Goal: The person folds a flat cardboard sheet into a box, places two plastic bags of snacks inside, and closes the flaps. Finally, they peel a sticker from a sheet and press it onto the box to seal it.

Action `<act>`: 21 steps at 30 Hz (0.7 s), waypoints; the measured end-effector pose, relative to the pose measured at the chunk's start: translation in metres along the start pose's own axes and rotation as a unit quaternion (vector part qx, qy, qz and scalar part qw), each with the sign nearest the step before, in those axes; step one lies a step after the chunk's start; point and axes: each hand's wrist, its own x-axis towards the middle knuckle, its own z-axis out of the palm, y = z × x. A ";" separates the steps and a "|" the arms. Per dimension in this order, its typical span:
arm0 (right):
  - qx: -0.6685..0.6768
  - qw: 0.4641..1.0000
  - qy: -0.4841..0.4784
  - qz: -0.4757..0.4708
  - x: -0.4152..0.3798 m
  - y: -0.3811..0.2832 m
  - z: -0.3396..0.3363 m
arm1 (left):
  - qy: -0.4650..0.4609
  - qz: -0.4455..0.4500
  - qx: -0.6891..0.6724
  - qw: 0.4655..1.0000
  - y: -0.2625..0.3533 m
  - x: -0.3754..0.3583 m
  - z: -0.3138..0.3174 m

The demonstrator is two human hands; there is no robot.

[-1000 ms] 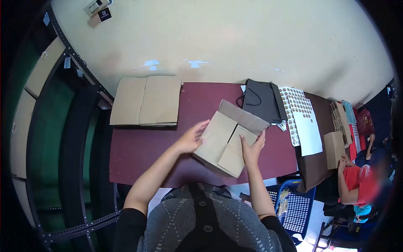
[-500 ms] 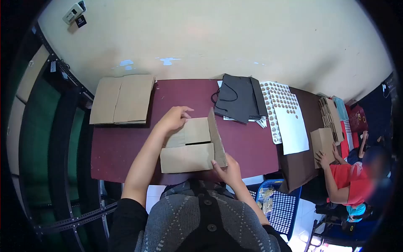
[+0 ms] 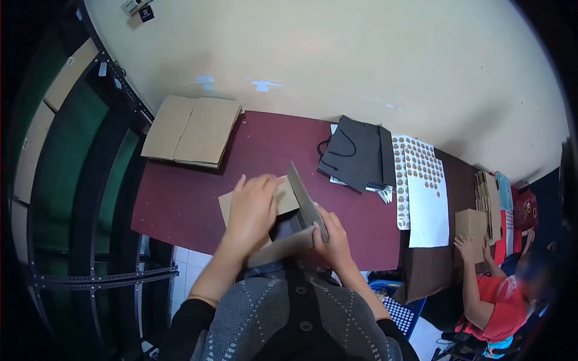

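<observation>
At the near edge of the maroon tabletop [image 3: 180, 204], just in front of the person's chest, both hands are on a small cardboard box [image 3: 283, 225]. The left hand [image 3: 253, 210] lies flat, palm down with fingers spread, pressing flaps inward over the box's top; its grip is released, not wrapped around anything. The right hand [image 3: 332, 240] holds the box's right side, fingers clenched on the upright flap [image 3: 306, 201] that stands on edge there.

A second ago the box was lifted and tilted between the hands, its flaps fanned out. Half a second ago it lay flat and low with two panels showing and the left hand at its far corner. Now the left hand has come over the top and the box has been drawn closer to the body, so the folding looks well advanced, with one flap yet to close.

Farther off, a stack of flattened cartons [image 3: 192, 129] lies at the far left corner. Right of centre is a black paper bag [image 3: 358, 153], then sheets of round stickers [image 3: 421, 180]. At the far right another person in a red shirt [image 3: 500, 301] has a hand on a separate box [image 3: 471, 224].
</observation>
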 end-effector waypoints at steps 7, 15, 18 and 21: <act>-0.006 1.000 0.006 0.005 0.004 0.012 -0.001 | 0.047 -0.039 -0.006 0.998 0.012 0.012 -0.036; -0.007 0.999 -0.006 0.035 0.007 0.003 0.004 | 0.109 -0.041 -0.025 0.993 0.036 0.002 -0.080; -0.012 1.000 -0.005 0.026 0.008 0.004 0.003 | 0.104 -0.063 -0.301 0.946 0.046 -0.013 -0.053; -0.017 1.000 -0.002 0.008 0.008 0.008 0.004 | 0.079 -0.097 -0.350 0.928 0.028 -0.022 -0.007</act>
